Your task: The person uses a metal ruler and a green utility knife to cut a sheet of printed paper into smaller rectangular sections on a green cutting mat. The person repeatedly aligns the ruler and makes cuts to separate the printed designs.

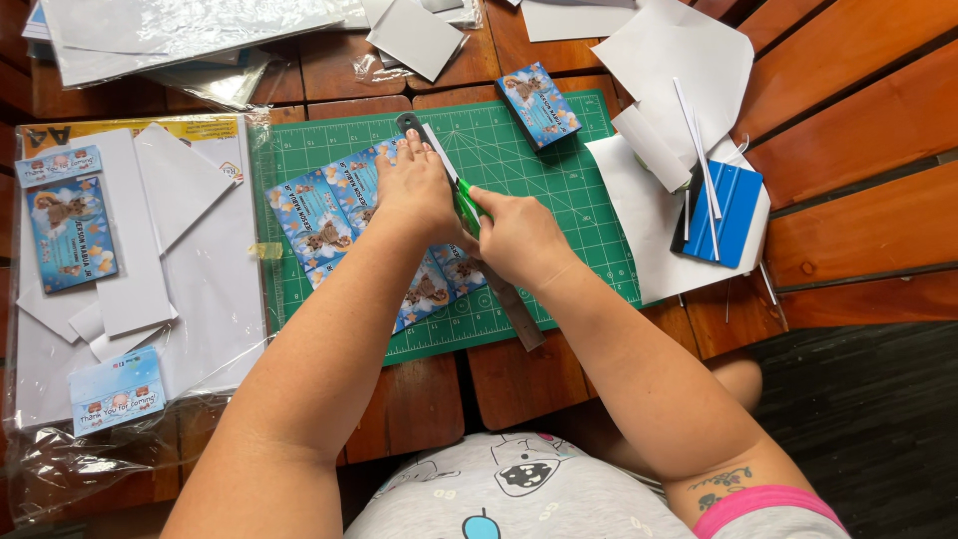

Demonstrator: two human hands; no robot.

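Observation:
My left hand [417,190] presses flat on a metal ruler [517,307] that lies diagonally across a green cutting mat [539,190]. Under the ruler sits a printed sheet of blue cards with small animal pictures [324,215]. My right hand [519,238] grips a green utility knife [465,208] held against the ruler's right edge, just beside my left hand. A small stack of cut blue cards [539,104] rests on the mat's far edge.
Clear plastic sleeves holding white paper and blue cards [130,279] lie at left. White paper offcuts [679,70] and a blue squeegee [728,212] sit at right on the wooden slatted table [858,130]. More sheets [170,35] lie at the back.

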